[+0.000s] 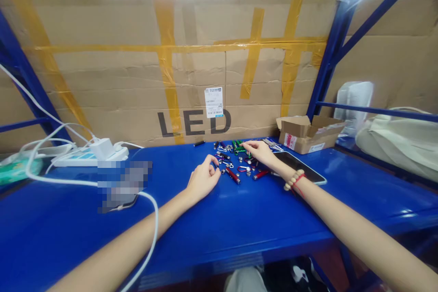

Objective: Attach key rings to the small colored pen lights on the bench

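My left hand (204,177) rests low over the blue table with its fingers curled and closed. A small dark piece (215,164) shows at its fingertips; I cannot make out what it is. Farther right, my right hand (262,153) pinches with thumb and forefinger at the green metal tubes (238,147), and whatever is between the tips is too small to name. Between the hands lies a scatter of small metal parts and clips (243,169). A red metal tube (233,175) lies at its front, and another red tube (261,174) sits below my right hand.
A tablet-like slab (301,169) lies under my right forearm. Behind it stands an open cardboard box (310,133). On the left are a power strip (77,157) and a white cable (155,219) crossing my left forearm. A large cardboard sheet (130,86) closes the back.
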A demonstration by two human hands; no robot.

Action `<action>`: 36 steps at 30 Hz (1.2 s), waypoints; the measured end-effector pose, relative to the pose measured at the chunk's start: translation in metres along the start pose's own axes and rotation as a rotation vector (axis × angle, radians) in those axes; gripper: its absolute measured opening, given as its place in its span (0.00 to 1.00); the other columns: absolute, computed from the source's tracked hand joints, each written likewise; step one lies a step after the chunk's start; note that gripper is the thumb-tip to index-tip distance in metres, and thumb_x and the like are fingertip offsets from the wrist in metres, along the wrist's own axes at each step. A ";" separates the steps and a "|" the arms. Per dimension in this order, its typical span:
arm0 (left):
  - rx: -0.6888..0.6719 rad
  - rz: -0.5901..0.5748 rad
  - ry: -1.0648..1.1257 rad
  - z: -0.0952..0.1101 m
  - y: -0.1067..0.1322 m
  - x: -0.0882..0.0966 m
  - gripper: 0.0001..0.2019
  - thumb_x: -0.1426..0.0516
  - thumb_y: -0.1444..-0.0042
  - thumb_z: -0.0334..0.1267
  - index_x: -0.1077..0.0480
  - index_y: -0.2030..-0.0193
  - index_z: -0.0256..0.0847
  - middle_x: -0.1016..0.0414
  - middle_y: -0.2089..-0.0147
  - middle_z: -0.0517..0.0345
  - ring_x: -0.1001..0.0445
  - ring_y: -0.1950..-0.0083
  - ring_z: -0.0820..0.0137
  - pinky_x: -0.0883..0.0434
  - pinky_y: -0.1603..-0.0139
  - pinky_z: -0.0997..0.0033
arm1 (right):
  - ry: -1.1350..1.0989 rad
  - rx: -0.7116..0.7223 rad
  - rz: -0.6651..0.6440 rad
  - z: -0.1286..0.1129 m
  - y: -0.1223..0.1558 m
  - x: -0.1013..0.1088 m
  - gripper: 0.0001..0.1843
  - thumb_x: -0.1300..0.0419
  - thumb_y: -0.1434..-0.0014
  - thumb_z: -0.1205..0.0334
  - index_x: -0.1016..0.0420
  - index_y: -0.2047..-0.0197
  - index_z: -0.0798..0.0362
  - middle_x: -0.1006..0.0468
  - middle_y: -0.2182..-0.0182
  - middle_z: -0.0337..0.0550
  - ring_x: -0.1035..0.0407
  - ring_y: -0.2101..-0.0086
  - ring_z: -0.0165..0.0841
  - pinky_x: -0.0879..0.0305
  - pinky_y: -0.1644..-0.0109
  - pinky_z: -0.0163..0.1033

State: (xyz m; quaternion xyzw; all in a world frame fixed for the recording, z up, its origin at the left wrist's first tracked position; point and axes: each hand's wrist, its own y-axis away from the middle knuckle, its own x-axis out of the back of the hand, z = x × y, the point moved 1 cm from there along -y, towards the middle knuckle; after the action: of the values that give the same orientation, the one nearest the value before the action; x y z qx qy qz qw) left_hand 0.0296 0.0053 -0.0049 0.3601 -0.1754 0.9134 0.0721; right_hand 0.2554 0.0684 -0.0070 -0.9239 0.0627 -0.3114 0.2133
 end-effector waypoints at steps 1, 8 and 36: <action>0.000 0.000 0.001 -0.001 -0.001 0.000 0.06 0.51 0.51 0.33 0.40 0.64 0.44 0.42 0.83 0.72 0.39 0.78 0.76 0.45 0.75 0.78 | -0.013 0.006 -0.007 -0.001 0.000 -0.001 0.22 0.48 0.46 0.50 0.23 0.62 0.59 0.23 0.71 0.44 0.33 0.74 0.30 0.38 0.71 0.34; -0.001 0.084 -0.097 -0.011 -0.009 0.011 0.05 0.52 0.49 0.33 0.41 0.64 0.45 0.40 0.81 0.70 0.36 0.76 0.75 0.44 0.72 0.77 | 0.161 0.010 0.000 -0.011 -0.016 -0.021 0.19 0.50 0.43 0.60 0.26 0.53 0.57 0.20 0.65 0.45 0.28 0.68 0.33 0.34 0.63 0.35; -0.300 -0.122 -0.452 -0.002 -0.125 -0.033 0.18 0.58 0.42 0.32 0.33 0.49 0.39 0.33 0.43 0.53 0.36 0.42 0.69 0.40 0.40 0.68 | 0.308 -0.043 0.206 -0.022 -0.031 -0.008 0.17 0.50 0.41 0.55 0.21 0.64 0.51 0.20 0.65 0.46 0.27 0.64 0.35 0.40 0.67 0.32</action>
State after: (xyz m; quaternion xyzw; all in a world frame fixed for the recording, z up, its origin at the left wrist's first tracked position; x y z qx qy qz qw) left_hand 0.0847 0.1215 0.0043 0.5500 -0.2985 0.7676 0.1387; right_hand 0.2348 0.0906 0.0176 -0.8583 0.1956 -0.4243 0.2122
